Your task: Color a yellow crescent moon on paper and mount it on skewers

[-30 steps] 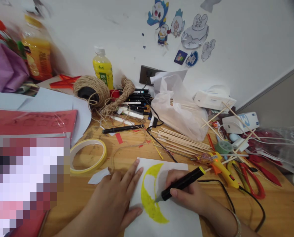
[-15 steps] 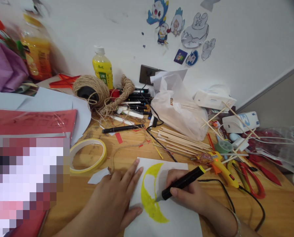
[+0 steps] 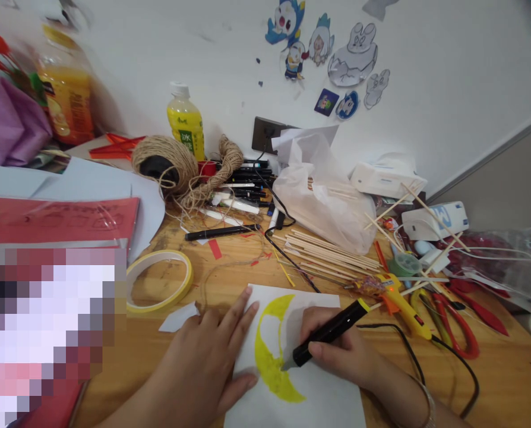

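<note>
My right hand grips a black marker with a yellow end, its tip down on a sheet of white paper. On that sheet is a crescent moon, coloured yellow at its top and lower part, with an uncoloured patch in its upper middle. The marker's tip touches the inner edge of the lower part. My left hand lies flat with fingers spread, its fingertips and thumb on the sheet's left side. Beside its wrist side lies a small white paper scrap.
A roll of yellow tape lies left of the paper. Thin wooden sticks, a yellow glue gun with its black cable, and red-handled scissors are to the right. Twine, markers and a yellow drink bottle stand behind.
The marker's tip has shifted slightly down and right along the crescent's inner edge, where a little more yellow shows. My left hand has stayed in place.
</note>
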The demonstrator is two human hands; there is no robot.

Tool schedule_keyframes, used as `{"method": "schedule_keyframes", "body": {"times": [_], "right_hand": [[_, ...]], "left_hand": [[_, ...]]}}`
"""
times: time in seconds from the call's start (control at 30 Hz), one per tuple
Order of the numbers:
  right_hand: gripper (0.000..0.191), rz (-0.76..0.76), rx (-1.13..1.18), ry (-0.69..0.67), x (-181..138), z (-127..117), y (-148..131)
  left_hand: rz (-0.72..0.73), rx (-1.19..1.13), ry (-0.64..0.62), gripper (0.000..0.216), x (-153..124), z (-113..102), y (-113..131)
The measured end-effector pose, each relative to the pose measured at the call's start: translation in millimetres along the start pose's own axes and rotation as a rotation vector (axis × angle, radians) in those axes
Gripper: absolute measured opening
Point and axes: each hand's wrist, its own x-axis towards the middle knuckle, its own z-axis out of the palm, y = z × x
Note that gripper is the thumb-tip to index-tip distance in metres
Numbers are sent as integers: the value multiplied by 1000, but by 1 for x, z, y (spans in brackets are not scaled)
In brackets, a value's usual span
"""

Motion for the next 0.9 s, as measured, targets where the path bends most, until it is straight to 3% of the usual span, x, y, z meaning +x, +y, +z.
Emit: {"method": "schedule_keyframes", "body": {"times": [0.9], "right_hand": [[33, 25, 14, -19, -1, 0, 1]], "left_hand": [[-9, 6, 1, 66, -1, -6, 1]]}}
